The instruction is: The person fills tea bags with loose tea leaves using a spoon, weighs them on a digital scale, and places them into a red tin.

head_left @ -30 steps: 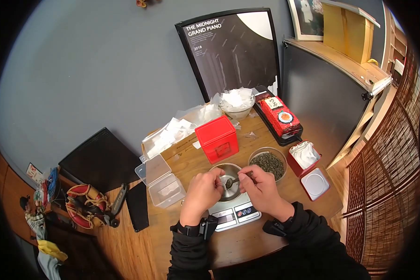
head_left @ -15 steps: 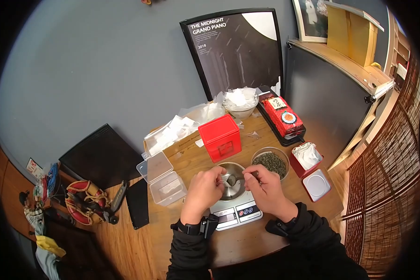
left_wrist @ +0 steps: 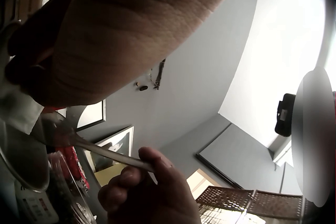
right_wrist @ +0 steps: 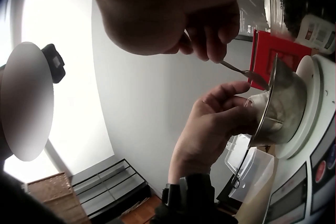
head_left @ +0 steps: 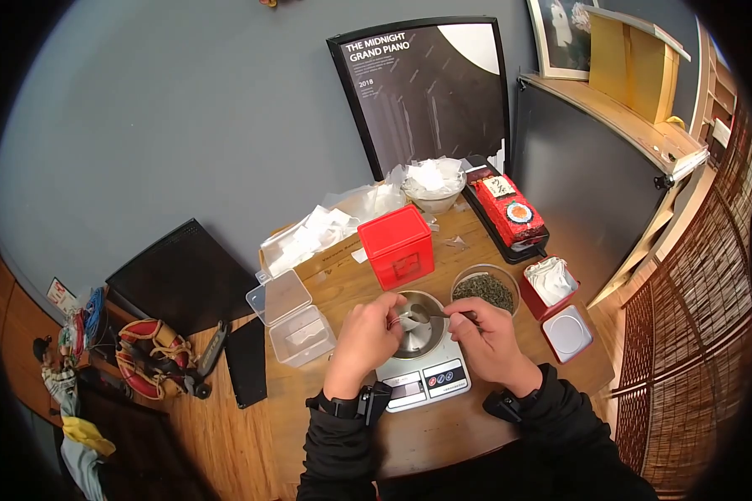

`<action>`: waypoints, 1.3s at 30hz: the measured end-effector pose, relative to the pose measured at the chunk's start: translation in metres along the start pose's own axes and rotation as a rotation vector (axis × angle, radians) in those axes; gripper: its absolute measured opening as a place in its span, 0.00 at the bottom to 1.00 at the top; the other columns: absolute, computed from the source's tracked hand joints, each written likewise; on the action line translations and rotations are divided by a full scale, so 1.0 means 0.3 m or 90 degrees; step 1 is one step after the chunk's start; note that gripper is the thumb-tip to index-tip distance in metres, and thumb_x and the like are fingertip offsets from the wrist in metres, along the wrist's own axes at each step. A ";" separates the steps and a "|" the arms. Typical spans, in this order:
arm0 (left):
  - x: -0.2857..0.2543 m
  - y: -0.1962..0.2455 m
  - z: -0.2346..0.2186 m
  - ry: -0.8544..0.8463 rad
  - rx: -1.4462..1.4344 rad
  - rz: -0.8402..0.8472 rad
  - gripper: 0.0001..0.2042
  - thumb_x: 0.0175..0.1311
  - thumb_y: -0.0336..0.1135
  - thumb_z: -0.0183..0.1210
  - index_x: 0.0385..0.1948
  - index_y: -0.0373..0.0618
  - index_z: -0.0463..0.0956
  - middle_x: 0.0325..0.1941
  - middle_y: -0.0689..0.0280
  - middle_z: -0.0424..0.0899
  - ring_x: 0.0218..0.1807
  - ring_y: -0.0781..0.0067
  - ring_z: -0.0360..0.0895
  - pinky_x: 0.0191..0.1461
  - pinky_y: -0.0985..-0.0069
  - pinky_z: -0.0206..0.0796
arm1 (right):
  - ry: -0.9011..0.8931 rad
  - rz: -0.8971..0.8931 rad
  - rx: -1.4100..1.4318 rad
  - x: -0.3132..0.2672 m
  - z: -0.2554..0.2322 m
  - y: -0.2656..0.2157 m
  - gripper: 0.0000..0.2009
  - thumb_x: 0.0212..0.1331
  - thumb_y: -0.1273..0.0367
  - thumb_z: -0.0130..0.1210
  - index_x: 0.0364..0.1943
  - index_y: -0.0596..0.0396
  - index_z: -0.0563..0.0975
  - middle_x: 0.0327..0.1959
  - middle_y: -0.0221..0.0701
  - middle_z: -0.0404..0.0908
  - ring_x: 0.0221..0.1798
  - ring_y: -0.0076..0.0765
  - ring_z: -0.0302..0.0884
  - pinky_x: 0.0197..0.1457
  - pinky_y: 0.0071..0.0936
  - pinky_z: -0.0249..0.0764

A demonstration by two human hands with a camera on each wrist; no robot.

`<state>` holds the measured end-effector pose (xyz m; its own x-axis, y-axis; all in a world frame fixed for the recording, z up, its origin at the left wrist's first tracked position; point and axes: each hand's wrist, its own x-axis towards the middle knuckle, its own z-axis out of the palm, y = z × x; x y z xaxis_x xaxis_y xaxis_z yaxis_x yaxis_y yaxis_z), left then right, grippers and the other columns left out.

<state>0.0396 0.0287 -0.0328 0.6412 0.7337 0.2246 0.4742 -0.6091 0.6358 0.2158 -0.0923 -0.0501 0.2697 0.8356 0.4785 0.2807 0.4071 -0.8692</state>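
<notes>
My left hand (head_left: 366,338) pinches a small white tea bag (right_wrist: 256,101) at the rim of a metal bowl (head_left: 424,344). The bowl stands on a white digital kitchen scale (head_left: 426,386). Between thumb and fingers, my right hand (head_left: 491,344) grips a metal spoon (head_left: 437,316) by its handle. The spoon's head lies over the bowl, close beside the bag's mouth. In the left wrist view, the spoon (left_wrist: 113,153) reaches across to the white bag (left_wrist: 20,111). Just beyond my right hand is a clear round container (head_left: 516,288) of dried tea leaves (head_left: 483,291).
Behind the bowl stands a red box (head_left: 396,246). An open plastic case (head_left: 297,336) lies at left, and a red tin (head_left: 550,282) with white bags at right, beside its lid (head_left: 566,332). Farther back are a long box of white pouches (head_left: 313,232) and a red package (head_left: 511,209).
My right hand has shifted slightly right, drawing the spoon back from the bag. The spoon's head held dark leaves earlier and now looks mostly bare. My left hand has barely moved.
</notes>
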 end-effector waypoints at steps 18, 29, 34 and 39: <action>0.010 0.004 0.004 0.222 -0.137 0.013 0.15 0.57 0.24 0.61 0.47 0.40 0.79 0.30 0.58 0.86 0.31 0.57 0.85 0.38 0.68 0.76 | 0.333 -0.035 0.039 -0.063 -0.109 0.106 0.12 0.75 0.66 0.45 0.44 0.61 0.76 0.26 0.28 0.78 0.28 0.19 0.72 0.32 0.19 0.69; 0.007 0.011 0.002 0.025 -0.054 -0.014 0.16 0.53 0.21 0.60 0.45 0.35 0.81 0.25 0.63 0.84 0.25 0.75 0.79 0.33 0.76 0.72 | 0.366 -0.038 -0.211 -0.078 -0.206 0.204 0.14 0.77 0.62 0.45 0.40 0.58 0.76 0.22 0.22 0.72 0.23 0.15 0.65 0.27 0.16 0.62; 0.005 0.019 -0.003 0.003 -0.059 -0.043 0.17 0.52 0.21 0.58 0.46 0.37 0.81 0.27 0.57 0.83 0.29 0.58 0.82 0.37 0.67 0.73 | 0.378 0.030 -0.101 -0.082 -0.206 0.210 0.15 0.76 0.60 0.46 0.39 0.59 0.77 0.21 0.23 0.73 0.23 0.16 0.67 0.28 0.17 0.64; 0.008 0.016 0.004 0.003 -0.058 -0.043 0.17 0.52 0.21 0.58 0.46 0.37 0.81 0.27 0.57 0.83 0.29 0.58 0.81 0.36 0.67 0.73 | 0.396 0.119 0.054 -0.076 -0.208 0.235 0.16 0.76 0.59 0.47 0.41 0.58 0.77 0.22 0.24 0.75 0.23 0.17 0.70 0.28 0.17 0.67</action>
<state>0.0443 0.0271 -0.0301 0.6070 0.7737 0.1815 0.4593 -0.5279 0.7144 0.2870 -0.1057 -0.1145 0.7965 0.5365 0.2790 0.1105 0.3244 -0.9394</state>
